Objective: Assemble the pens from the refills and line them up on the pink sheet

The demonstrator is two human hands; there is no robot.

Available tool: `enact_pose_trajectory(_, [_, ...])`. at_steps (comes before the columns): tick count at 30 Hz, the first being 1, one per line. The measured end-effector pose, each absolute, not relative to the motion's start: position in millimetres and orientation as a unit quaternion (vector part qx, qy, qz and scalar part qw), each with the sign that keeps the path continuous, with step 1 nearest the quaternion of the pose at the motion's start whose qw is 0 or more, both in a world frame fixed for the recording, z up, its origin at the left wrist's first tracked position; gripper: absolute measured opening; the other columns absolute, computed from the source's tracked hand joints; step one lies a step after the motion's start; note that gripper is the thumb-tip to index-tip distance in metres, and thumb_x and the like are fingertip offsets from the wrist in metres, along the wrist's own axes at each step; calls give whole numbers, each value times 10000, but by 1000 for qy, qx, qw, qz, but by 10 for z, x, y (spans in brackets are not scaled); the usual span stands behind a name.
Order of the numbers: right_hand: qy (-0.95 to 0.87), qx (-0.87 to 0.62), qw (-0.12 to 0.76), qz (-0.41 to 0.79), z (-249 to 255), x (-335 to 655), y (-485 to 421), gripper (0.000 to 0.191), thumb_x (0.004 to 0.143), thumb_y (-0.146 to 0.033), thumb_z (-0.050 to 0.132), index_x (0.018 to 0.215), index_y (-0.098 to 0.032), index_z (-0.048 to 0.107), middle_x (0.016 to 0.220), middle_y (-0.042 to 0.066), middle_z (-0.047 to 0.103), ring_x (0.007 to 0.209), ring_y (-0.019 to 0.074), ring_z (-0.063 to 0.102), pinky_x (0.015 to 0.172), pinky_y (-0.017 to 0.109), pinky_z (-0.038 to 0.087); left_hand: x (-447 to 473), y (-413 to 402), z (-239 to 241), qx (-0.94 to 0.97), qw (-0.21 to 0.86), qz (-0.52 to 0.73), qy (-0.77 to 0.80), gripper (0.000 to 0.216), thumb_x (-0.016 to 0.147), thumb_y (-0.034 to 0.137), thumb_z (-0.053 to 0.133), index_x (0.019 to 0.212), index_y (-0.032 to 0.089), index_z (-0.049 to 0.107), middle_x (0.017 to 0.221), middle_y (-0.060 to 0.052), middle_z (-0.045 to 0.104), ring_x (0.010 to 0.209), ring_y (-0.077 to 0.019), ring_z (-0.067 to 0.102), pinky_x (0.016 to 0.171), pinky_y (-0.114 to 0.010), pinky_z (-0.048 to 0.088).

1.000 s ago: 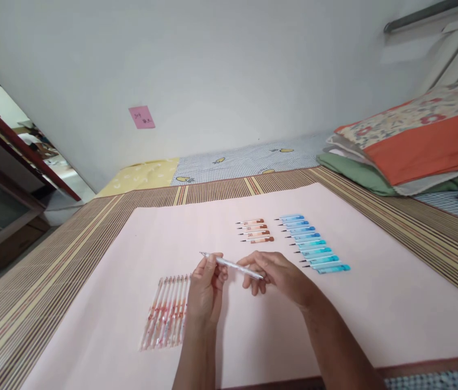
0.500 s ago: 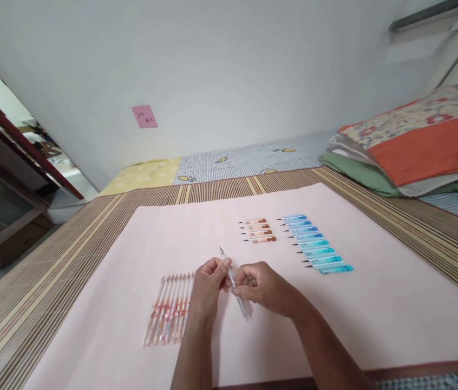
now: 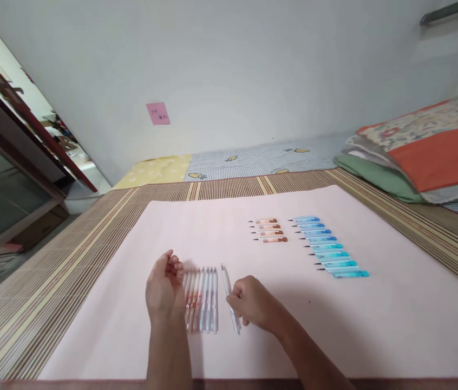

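My right hand [image 3: 251, 303] pinches a clear pen barrel [image 3: 229, 295] and holds it low over the pink sheet [image 3: 253, 336], just right of a row of several clear pen barrels [image 3: 202, 298]. My left hand [image 3: 164, 287] hovers over the left end of that row, its fingers loosely curled with nothing in them. Farther back lie a short row of orange pen tips [image 3: 268, 230] and a longer row of blue pen tips [image 3: 328, 249].
The pink sheet lies on a striped woven mat [image 3: 50, 281] spread over a bed. Folded bedding and a pillow [image 3: 427, 151] are stacked at the right. A white wall with a pink note [image 3: 158, 114] stands behind, and a glass-fronted cabinet [image 3: 1, 184] is at the left.
My left hand let go of the clear barrel and moved left over the row. My right hand turned the barrel lengthwise and lowered it beside the row. The view shifted left.
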State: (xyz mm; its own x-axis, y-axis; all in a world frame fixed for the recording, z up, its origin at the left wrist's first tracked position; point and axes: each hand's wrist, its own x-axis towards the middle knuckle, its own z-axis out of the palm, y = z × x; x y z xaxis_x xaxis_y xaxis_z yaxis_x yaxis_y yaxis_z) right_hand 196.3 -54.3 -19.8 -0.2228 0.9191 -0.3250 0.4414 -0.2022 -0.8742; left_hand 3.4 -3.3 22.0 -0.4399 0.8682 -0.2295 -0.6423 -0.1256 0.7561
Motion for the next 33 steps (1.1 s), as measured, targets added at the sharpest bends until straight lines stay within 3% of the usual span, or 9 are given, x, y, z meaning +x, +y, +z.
enact_pose_trajectory(3, [-598,-590,216,498,-137,1932,-569,190,851,-294,536,688,-197,517,536,-8,588,442,123,571,454,221,353,64,-26,199,131,522,734,414,131,733,143,704,857,109,679,684,0,594,564,-79,530,492,-161,423])
enact_pose_trajectory(6, [-634,-580,226,459,-60,1932,-610,124,779,-239,619,750,-208,501,595,-31,588,494,113,540,484,220,324,75,-25,188,129,527,732,411,138,734,155,713,858,104,678,680,1,594,553,-79,531,485,-162,418])
enact_pose_trajectory(11, [-671,-518,203,489,-36,1929,-672,258,654,-126,681,822,-224,510,728,-42,621,628,128,569,515,215,327,82,-15,178,121,532,733,407,142,728,147,716,854,98,676,675,-2,596,553,-77,532,497,-161,417])
enact_pose_trajectory(17, [-715,-521,154,440,-16,1891,-714,431,581,-191,845,862,-231,520,819,-39,591,683,136,549,538,224,285,87,-4,164,121,536,729,409,143,720,162,720,843,108,673,667,4,592,547,-73,528,494,-159,400])
enact_pose_trajectory(21, [-751,-518,142,384,-8,1867,-727,407,626,-217,852,872,-221,527,872,-14,613,746,158,550,587,243,285,80,3,134,130,538,727,406,149,714,173,733,835,109,676,671,3,592,550,-70,528,499,-157,401])
enact_pose_trajectory(26, [-754,-509,140,391,17,1841,-719,402,668,-228,835,962,-223,560,907,-2,641,768,169,580,613,248,293,89,8,122,124,542,725,406,132,720,148,719,840,108,678,672,0,595,554,-75,530,495,-158,409])
enact_pose_trajectory(33, [-764,-499,144,382,52,1794,-714,327,686,-213,792,922,-217,565,901,3,649,781,172,594,612,251,289,124,-2,143,124,545,725,404,106,735,131,698,835,98,684,671,-2,592,549,-74,527,489,-157,418])
